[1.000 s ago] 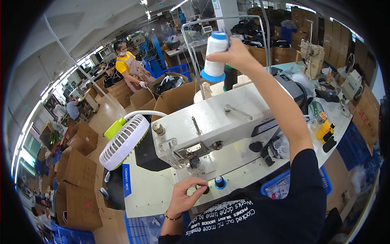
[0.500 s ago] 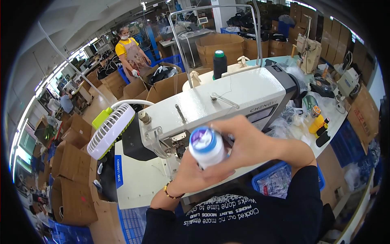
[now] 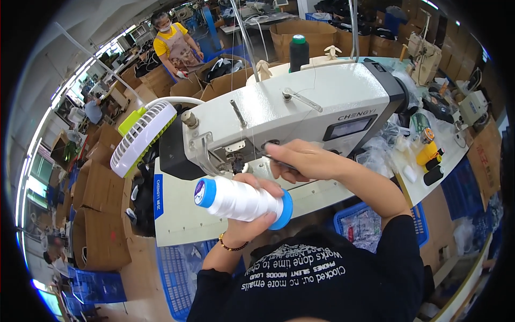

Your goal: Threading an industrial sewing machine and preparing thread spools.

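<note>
A large spool of white thread (image 3: 241,199) with blue ends lies tilted in my left hand (image 3: 248,228), whose fingers wrap round it. It is in front of the white sewing machine (image 3: 279,115). Beside the machine's needle area, my right hand (image 3: 307,161) is closed, thumb and fingers pressed together. A thin dark edge shows between those fingers, but I cannot make out what it is. A dark cone of thread (image 3: 299,55) with a green top stands upright behind the machine.
A white and green fan (image 3: 144,137) is at the machine's left end. Yellow and black spools (image 3: 426,154) stand among plastic bags on the right. Blue crates (image 3: 174,287) are below the table (image 3: 185,214). Cardboard boxes (image 3: 102,236) line the left; a person (image 3: 176,45) stands beyond.
The spool was upright between both hands and is now tipped on its side in my left hand alone. My right hand has let go and moved up toward the machine.
</note>
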{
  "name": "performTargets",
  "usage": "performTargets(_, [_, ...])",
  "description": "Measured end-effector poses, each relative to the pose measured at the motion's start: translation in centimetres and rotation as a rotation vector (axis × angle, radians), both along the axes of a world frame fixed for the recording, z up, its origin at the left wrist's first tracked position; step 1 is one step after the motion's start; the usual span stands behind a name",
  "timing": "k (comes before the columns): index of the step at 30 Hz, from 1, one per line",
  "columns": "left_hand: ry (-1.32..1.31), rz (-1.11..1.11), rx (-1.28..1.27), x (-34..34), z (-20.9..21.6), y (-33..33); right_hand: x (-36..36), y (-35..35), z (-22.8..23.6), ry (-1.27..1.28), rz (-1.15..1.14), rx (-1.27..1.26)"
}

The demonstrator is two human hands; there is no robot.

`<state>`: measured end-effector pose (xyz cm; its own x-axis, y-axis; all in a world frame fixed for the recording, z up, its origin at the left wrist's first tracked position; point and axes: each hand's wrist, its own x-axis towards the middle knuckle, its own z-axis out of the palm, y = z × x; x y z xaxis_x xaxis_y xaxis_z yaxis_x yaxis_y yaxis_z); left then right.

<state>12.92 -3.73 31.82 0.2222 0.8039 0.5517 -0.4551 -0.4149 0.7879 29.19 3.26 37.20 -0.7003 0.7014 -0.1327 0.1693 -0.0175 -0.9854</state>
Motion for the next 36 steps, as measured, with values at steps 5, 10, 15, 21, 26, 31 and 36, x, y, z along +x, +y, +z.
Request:
performTargets(5, [0.010,-0.050,0.064,0.7,0.3,0.1,-2.2,-0.1,-0.6,0.085,0.070,0.276])
performTargets(10, [0.030,-0.052,-0.069,1.7,0.1,-0.2,-0.2,-0.1,-2.5,0.177,-0.049,0.164])
performTargets(15, [0.510,-0.017,-0.158,3.7,-3.0,-0.9,3.5,-4.1,-6.5,0.271,-0.121,0.612])
performTargets(21, [0.759,-0.308,-0.353,6.9,-10.2,0.3,7.7,-6.6,-14.0,0.158,-0.357,0.190])
performTargets(26, [0.793,-0.336,-0.463,7.3,-13.5,1.3,15.3,-7.6,-16.7,-0.071,-0.866,-0.055])
performTargets(31, [0.710,-0.041,-0.582,3.7,-15.1,0.0,28.7,-8.9,-20.8,-0.296,-1.669,0.271])
performTargets(36, [0.591,0.553,-0.558,-1.6,-18.7,-1.3,41.6,-9.5,-27.8,-0.744,-2.047,0.441])
